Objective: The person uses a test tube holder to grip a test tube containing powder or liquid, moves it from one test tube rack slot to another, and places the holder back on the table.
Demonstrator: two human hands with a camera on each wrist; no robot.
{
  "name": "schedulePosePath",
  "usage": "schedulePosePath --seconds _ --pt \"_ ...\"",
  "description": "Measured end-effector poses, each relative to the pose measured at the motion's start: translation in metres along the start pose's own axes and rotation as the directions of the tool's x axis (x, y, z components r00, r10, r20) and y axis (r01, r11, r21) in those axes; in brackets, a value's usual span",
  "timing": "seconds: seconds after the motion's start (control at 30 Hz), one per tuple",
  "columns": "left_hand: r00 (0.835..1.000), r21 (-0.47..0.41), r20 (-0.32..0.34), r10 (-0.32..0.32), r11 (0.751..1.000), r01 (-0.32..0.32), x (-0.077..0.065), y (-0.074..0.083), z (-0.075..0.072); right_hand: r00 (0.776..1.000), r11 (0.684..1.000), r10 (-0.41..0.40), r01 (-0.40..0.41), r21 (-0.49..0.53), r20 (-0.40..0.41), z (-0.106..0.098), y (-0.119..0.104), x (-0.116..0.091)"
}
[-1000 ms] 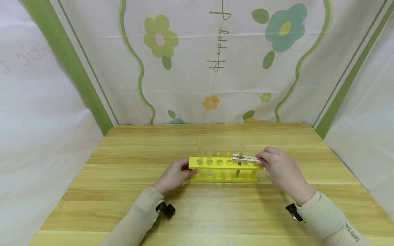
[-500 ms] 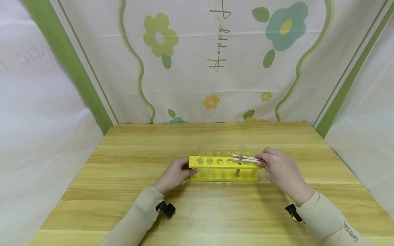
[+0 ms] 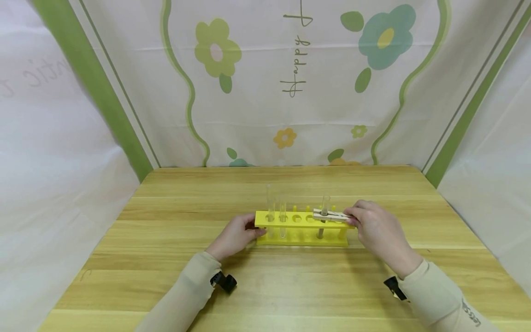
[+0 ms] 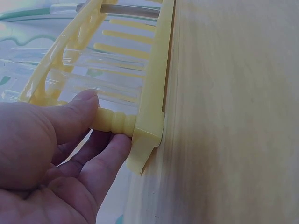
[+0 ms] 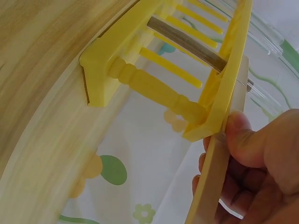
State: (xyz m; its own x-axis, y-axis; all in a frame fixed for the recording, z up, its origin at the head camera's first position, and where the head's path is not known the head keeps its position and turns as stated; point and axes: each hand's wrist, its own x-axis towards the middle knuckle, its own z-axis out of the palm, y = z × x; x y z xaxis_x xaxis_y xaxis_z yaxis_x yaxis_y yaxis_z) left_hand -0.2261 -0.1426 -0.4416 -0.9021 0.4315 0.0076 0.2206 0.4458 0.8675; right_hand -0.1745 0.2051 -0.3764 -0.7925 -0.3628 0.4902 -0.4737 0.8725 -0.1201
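Note:
A yellow test tube rack (image 3: 298, 225) stands on the wooden table. My left hand (image 3: 236, 235) holds its left end, thumb and fingers around the turned end post (image 4: 112, 120) in the left wrist view. My right hand (image 3: 379, 235) grips a wooden test tube clamp (image 3: 336, 216), which lies level along the rack's top at the right. The clamp's jaws are around a test tube (image 3: 325, 200) with dark grey-brown contents (image 5: 187, 43). That tube stands in a rack hole, its lower end near or on the base. Two clear tubes, a taller one (image 3: 269, 198) and a shorter one (image 3: 283, 207), stand at the left.
Yellow drying pegs (image 3: 307, 209) rise along the rack's back edge. Bare wooden table (image 3: 274, 281) surrounds the rack. A white flowered cloth (image 3: 257, 92) hangs behind the table, with white cloth at both sides. Each wrist carries a black camera strap.

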Motion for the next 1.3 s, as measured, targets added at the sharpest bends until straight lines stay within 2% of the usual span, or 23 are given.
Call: schedulePosePath --seconds 0.43,0.97,1.3 --pt "1.000 0.004 0.004 0.011 1.000 -0.011 -0.001 0.002 -0.001 0.990 0.997 -0.064 0.059 -0.046 -0.122 0.002 0.002 0.001" --pt "1.000 0.001 0.003 0.031 1.000 -0.031 -0.001 0.002 -0.001 0.990 0.996 -0.070 0.062 -0.067 -0.123 -0.011 0.000 0.005" --pt "1.000 0.011 -0.002 0.022 1.000 -0.022 -0.002 0.003 -0.001 0.988 0.994 -0.082 0.071 -0.084 -0.132 -0.021 -0.002 0.010"
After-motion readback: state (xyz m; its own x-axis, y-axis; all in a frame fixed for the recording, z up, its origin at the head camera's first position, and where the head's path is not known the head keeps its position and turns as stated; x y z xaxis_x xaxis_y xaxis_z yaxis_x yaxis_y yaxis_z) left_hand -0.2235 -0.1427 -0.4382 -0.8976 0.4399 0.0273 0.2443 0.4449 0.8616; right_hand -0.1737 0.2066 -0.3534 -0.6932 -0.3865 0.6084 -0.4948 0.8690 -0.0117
